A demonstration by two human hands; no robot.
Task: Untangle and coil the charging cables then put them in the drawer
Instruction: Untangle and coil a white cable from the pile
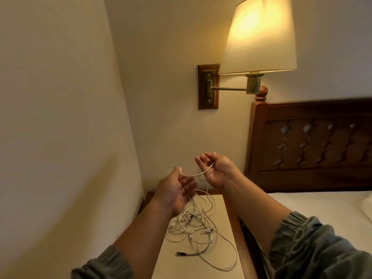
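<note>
My left hand (177,190) pinches the white cable (193,175), my right hand (217,170) curls round it; it spans sideways between them, above the tangle (196,225) on the counter (181,264).

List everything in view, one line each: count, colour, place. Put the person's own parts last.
tangled cables: one heap, number of cables unclear, mostly white, on the nightstand
cable strand: one, white, raised above the heap, spanning both hands
nightstand: one, pale top with wood edge, between wall and bed
wall lamp: one, cream shade, lit, brass arm, above the nightstand
wall plate: one, brown wood, holds the lamp arm
headboard: one, dark carved wood, right
bed: one, white sheet, lower right
left hand: one, holds the strand at its thumb tip
right hand: one, palm up, fingers curled round the strand
sleeves: two, grey-green, bottom corners
</note>
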